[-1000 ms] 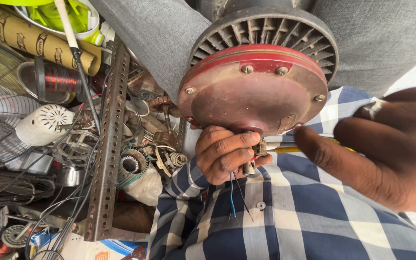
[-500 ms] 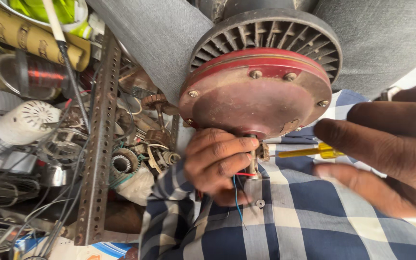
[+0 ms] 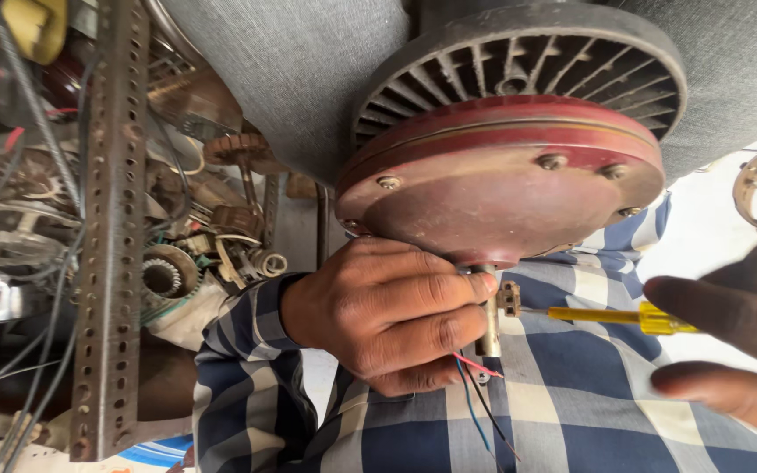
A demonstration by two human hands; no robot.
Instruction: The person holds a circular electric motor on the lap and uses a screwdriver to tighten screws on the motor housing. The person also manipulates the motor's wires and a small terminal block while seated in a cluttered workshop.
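Here, left to right:
Slotted angle bar (image 3: 109, 236): one, upright at far left.
Left hand (image 3: 378, 311): your fingers curled shut around the shaft.
Shaft (image 3: 489, 311): one, long axis vertical, pointing down from one red motor housing (image 3: 501, 188).
Wires (image 3: 475, 398): three, trailing downward.
Screwdriver (image 3: 615, 317): one, yellow, horizontal, tip left at shaft.
Right hand (image 3: 738, 342): fingers apart, blurred, beside its handle.

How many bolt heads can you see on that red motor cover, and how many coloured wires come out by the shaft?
Bolt heads on the red motor cover: 4
Red wire: 1
Blue wire: 1
Black wire: 1
Total: 7
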